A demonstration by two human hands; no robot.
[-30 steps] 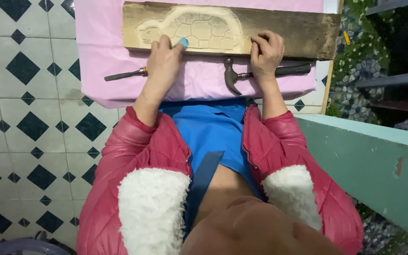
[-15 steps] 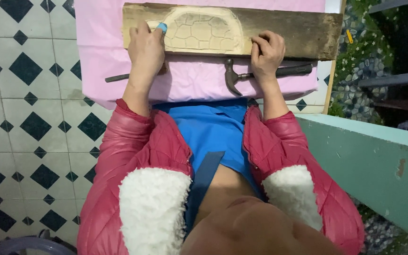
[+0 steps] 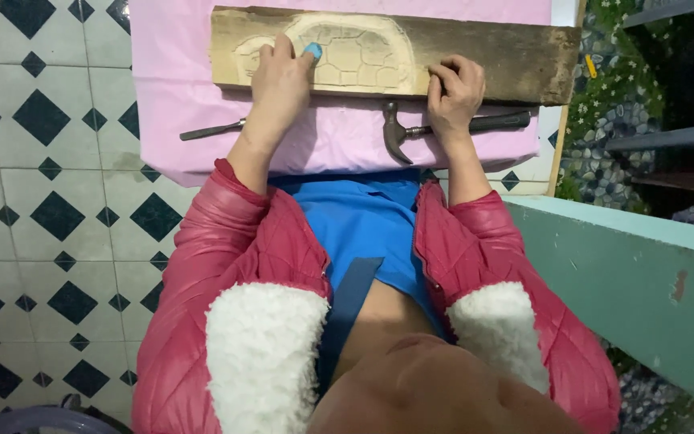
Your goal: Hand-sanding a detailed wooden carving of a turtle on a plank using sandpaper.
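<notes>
Chisel (image 3: 212,128) partly hidden under left hand (image 3: 279,80), which pinches blue piece (image 3: 312,51) on plank (image 3: 395,52). Right hand (image 3: 453,92) curled on plank edge, over hammer (image 3: 443,128).

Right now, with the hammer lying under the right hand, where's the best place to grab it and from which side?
Take the hammer by its dark handle, at the free end to the right of the right hand. It lies flat on the pink cloth, handle pointing right, head and claw to the left near the plank. Probably come from above, grip closing across the handle: the wrist covers its middle.
</notes>
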